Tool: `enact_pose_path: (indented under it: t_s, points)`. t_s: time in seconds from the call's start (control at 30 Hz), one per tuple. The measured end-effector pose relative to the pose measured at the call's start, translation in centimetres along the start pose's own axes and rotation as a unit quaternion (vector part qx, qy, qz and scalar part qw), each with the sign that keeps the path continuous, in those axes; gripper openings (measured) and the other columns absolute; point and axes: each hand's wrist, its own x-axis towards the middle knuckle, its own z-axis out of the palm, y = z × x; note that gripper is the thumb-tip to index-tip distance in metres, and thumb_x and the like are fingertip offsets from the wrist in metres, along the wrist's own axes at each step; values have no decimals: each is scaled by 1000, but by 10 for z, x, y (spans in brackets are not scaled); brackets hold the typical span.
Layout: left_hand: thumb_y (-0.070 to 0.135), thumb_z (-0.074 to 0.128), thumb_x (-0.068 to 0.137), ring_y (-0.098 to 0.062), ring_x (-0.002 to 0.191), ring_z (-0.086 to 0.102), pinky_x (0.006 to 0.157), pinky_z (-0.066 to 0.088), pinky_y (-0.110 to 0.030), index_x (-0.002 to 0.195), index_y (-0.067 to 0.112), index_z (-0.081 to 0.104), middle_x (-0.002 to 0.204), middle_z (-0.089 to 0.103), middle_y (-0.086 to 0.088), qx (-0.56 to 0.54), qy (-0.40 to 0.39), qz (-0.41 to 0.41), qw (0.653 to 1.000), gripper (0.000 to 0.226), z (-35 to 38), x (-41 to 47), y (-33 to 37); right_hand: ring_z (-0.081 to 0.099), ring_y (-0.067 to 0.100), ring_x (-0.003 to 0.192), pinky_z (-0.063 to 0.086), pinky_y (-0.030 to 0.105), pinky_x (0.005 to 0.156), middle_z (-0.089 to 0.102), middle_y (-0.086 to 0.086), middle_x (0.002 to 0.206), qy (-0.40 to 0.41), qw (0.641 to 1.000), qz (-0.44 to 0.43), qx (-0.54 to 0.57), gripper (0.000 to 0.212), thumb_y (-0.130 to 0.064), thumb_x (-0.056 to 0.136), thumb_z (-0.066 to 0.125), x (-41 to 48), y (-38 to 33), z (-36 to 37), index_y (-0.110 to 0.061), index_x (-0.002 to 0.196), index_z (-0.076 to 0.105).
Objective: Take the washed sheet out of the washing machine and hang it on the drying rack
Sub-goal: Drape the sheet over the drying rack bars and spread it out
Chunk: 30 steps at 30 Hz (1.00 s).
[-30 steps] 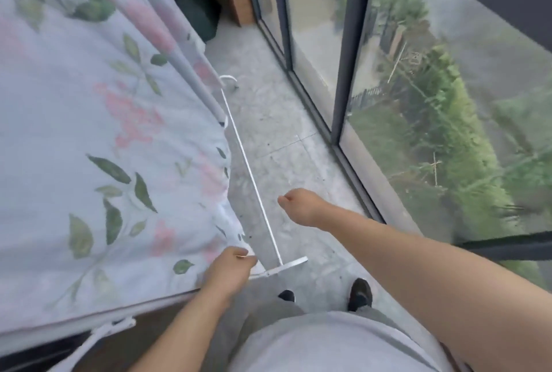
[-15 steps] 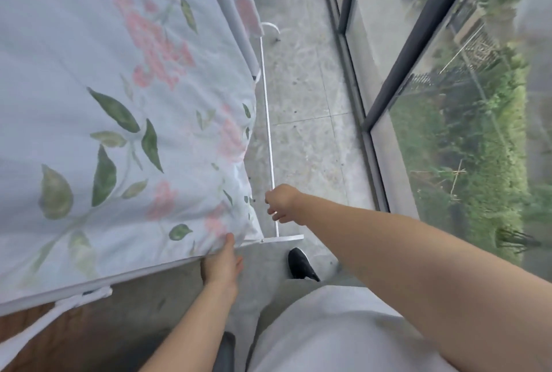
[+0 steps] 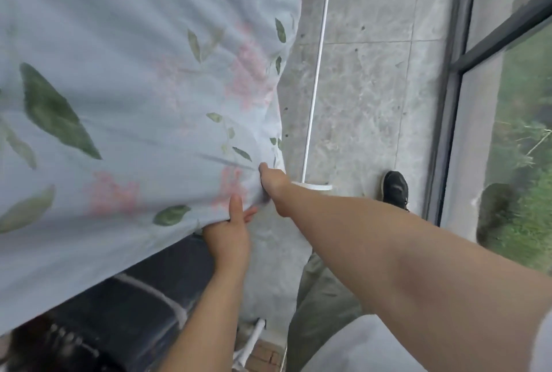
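Note:
The pale blue sheet, printed with green leaves and pink flowers, lies spread over the white drying rack and fills the left of the view. My left hand holds the sheet's near lower edge, thumb on top and fingers underneath. My right hand grips the sheet's corner just above it, beside the rack's white end piece; its fingers are buried in the cloth.
A thin white rack rod runs up the middle over a grey tiled floor. A dark-framed glass wall stands on the right with greenery outside. My black shoe is near it. A dark object lies under the sheet.
My right hand moved left from the rack rod onto the sheet's corner and took hold of it. My left hand stayed on the lower edge. The view tilted further down.

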Motion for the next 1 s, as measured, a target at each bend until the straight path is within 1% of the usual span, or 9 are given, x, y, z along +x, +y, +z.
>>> enact_pose_path:
  t_s: [0.1,0.17,0.3,0.4,0.5,0.67,0.8,0.9,1.0]
  points:
    - [25,58,98,-7,81,72,59,46,-4,117,3,65,111,72,-10,-1,35,-13,999,30,23,17,-16,54,30,108,42,33,88,54,15,121,-17,992,-70,-108,41,-29,104,37,19,1,-7,-1,130,52]
    - [21,59,98,-1,79,68,59,44,-1,119,-1,63,119,67,-8,1,40,-10,999,31,41,29,-26,53,38,116,43,41,92,50,22,130,42,988,-91,-121,33,-11,101,39,44,7,-14,2,129,49]
    - [19,56,100,1,60,69,56,53,-12,122,-1,58,108,71,-7,24,21,-23,999,29,76,54,-44,55,37,118,42,36,90,51,17,130,96,984,-71,-130,32,-12,98,36,86,21,-27,-3,127,47]
    - [22,57,99,-10,66,73,65,61,-26,115,6,61,96,73,0,16,30,-55,998,22,103,81,-72,59,35,113,43,37,87,59,15,119,110,990,-45,-71,23,-19,100,36,121,32,-29,-9,119,43]
    - [44,60,94,-20,80,74,75,62,-40,102,18,63,89,73,8,59,23,-79,995,27,115,100,-102,59,36,113,44,41,87,60,13,119,112,989,-42,-92,22,-26,104,30,152,40,-28,-11,116,40]
    - [30,58,99,-14,56,70,53,56,-25,100,12,59,78,70,0,74,-15,-174,982,17,114,108,-139,53,33,123,43,39,91,51,12,134,51,966,-19,-252,38,-14,97,35,193,74,-20,-2,133,40]
    - [70,58,76,-24,84,72,66,60,-34,110,15,62,100,72,-10,103,23,-221,970,65,98,112,-163,39,40,133,38,45,108,34,19,146,-53,945,-30,-321,44,-12,101,29,192,78,-15,-1,143,38]
    - [60,46,95,-24,81,71,83,58,-40,100,12,57,79,73,-1,60,38,-264,962,49,94,107,-137,36,43,135,32,47,111,26,26,152,-73,943,-60,-318,42,-17,105,21,168,63,-20,-5,143,35]
    - [65,38,95,-34,93,66,92,54,-44,131,17,48,129,55,-8,-28,27,-364,930,61,99,91,-107,37,40,135,33,47,110,33,25,148,-75,933,-76,-344,39,-10,105,25,140,47,-28,2,140,38]
